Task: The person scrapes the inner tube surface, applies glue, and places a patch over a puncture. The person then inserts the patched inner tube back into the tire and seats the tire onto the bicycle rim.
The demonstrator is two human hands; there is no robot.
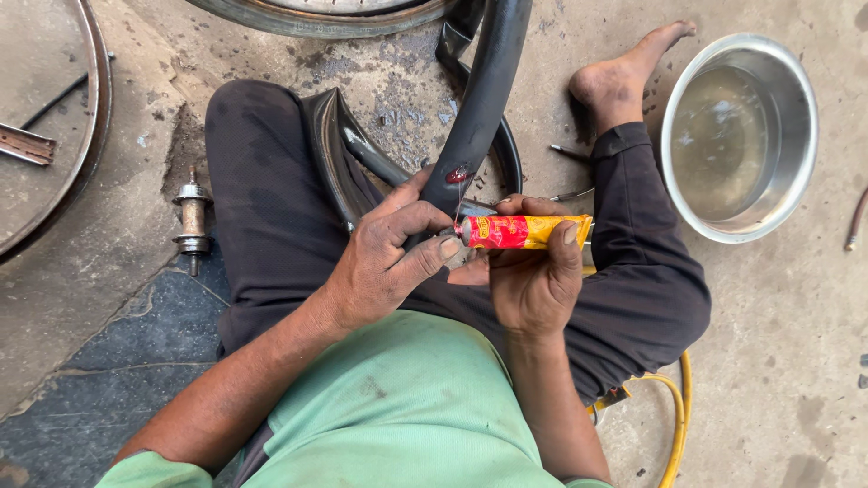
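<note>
At nine o'clock a rusty metal hub axle with threaded ends (pixel 193 220) lies on the concrete floor (pixel 108 262), set aside just beside the person's knee. Toward the centre, the left hand (pixel 384 262) wraps a black rubber inner tube (pixel 479 99), its grip pressed around the tube with the thumb bracing it, apparently to keep the wet reddish patch (pixel 458 173) facing up and steady. Just right of it, the right hand (pixel 533 280) pinches a small red-and-yellow glue tube (pixel 523 231) between thumb and fingers, held level with its nozzle pointing to nine o'clock, touching the left fingertips just below the patch. The inner tube runs up to twelve o'clock. At two o'clock a round steel basin of water (pixel 796 126) sits within reach; a yellow hose (pixel 678 425) curls at five o'clock.
</note>
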